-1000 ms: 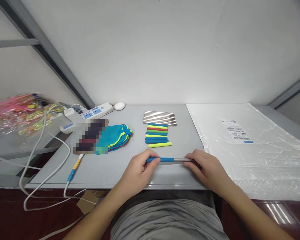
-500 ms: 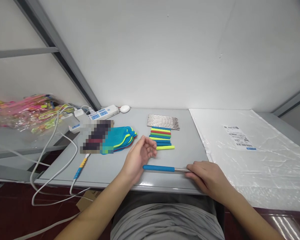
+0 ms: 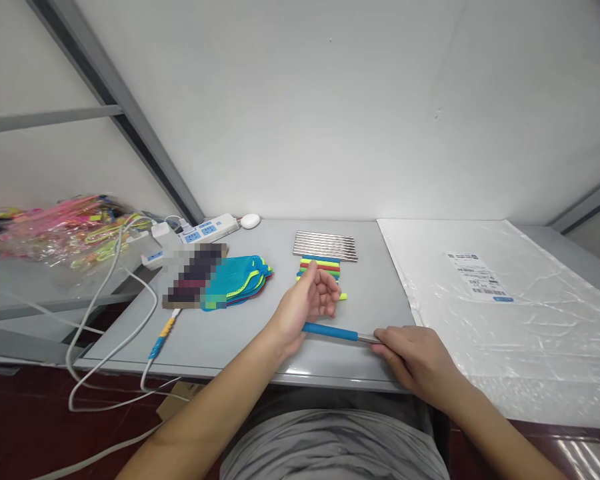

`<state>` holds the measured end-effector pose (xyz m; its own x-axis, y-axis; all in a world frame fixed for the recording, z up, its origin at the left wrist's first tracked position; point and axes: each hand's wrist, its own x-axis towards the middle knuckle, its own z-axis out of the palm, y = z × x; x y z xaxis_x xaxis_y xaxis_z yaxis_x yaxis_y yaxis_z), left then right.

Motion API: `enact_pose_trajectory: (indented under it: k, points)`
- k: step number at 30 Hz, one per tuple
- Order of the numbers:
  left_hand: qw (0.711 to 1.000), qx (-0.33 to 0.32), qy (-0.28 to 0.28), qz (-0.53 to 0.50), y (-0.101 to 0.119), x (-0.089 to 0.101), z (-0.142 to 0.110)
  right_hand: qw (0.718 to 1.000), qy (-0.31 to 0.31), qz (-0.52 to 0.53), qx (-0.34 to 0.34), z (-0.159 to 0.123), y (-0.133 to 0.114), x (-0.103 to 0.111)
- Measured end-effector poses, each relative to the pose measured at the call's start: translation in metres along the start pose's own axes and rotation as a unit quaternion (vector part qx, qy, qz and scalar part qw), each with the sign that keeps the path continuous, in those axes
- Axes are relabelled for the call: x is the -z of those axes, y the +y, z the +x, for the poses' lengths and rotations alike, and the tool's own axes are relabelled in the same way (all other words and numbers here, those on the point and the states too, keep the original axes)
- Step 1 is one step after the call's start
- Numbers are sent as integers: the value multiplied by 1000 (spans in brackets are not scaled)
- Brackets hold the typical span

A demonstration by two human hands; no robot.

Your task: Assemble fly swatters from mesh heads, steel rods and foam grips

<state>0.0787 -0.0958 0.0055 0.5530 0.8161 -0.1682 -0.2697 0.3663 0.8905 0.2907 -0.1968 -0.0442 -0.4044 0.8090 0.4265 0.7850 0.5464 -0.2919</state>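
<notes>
My right hand (image 3: 413, 357) is closed round a thin metal rod (image 3: 367, 339) near the table's front edge. A blue sleeve (image 3: 331, 331) covers the rod's other end and points left, tilted slightly up. My left hand (image 3: 310, 303) holds nothing, its fingers loosely curled and apart, and the heel of its palm meets the sleeve's tip. Behind that hand, several coloured sleeves (image 3: 320, 264) in blue, yellow, red and green lie in a stack of rows, partly hidden by the fingers. Beyond them sits a row of bare metal rods (image 3: 325, 245).
Blue mesh pieces with yellow edging (image 3: 235, 280) lie left, beside a pixelated patch (image 3: 193, 277). A power strip (image 3: 210, 230), a white round object (image 3: 251, 221) and loose cables (image 3: 153, 307) are farther left. Labelled white bubble wrap (image 3: 480, 320) covers the right side.
My left hand has moved right, and its palm now meets the blue sleeve's tip and covers more of the coloured sleeves. The sleeve has shifted slightly right; my right hand keeps its grip.
</notes>
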Motion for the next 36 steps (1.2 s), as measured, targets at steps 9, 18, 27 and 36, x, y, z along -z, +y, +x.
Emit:
enact_pose_trajectory:
  k: [9,18,27,36]
  points:
    - [998,19,-12,63,-5,-10,4,1000,-9,-9,-7,4,-2,3]
    - [997,36,-15,67,-4,-22,7,1000,-3,-9,-10,1,0,0]
    - [997,-9,-3,82,0,-21,4,999,30,-14,4,3,-2,1]
    - [883,-157,16,443,-5,15,-57,999,41,-10,0,-4,2,-3]
